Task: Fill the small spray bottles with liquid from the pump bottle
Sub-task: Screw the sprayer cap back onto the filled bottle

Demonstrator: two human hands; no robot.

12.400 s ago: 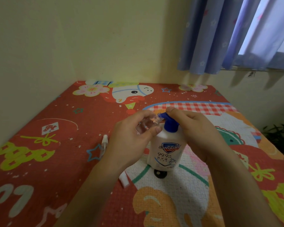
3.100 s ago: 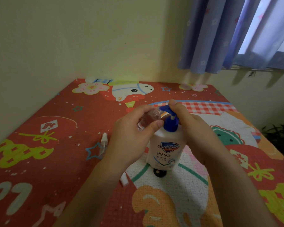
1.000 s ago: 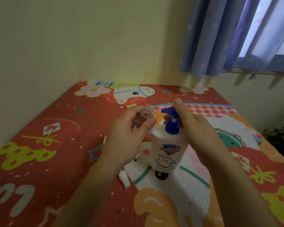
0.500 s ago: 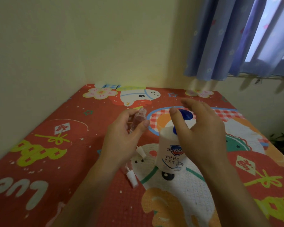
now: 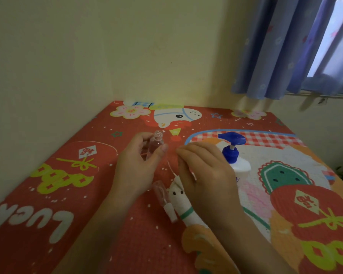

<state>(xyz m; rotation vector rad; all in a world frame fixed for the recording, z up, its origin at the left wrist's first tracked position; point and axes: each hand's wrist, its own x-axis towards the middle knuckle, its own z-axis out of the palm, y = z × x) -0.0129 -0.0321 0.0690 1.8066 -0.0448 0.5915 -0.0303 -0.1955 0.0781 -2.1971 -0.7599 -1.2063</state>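
Red mat (image 5: pixel 87 194), clear uncapped spray bottle (image 5: pixel 155 144) upright

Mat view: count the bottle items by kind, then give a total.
Pump bottle: 1
Small clear bottle, held in left hand: 1
Loose spray parts: 2 (tubed head, clear-and-white piece)
Total: 4

Open mat (image 5: pixel 71 194) lies left; the pump bottle (image 5: pixel 235 153) and a lying spray bottle (image 5: pixel 163 198) crowd the middle.

Yellow wall (image 5: pixel 107 56), blue curtain (image 5: pixel 275 46), red cartoon mat (image 5: pixel 67 194)
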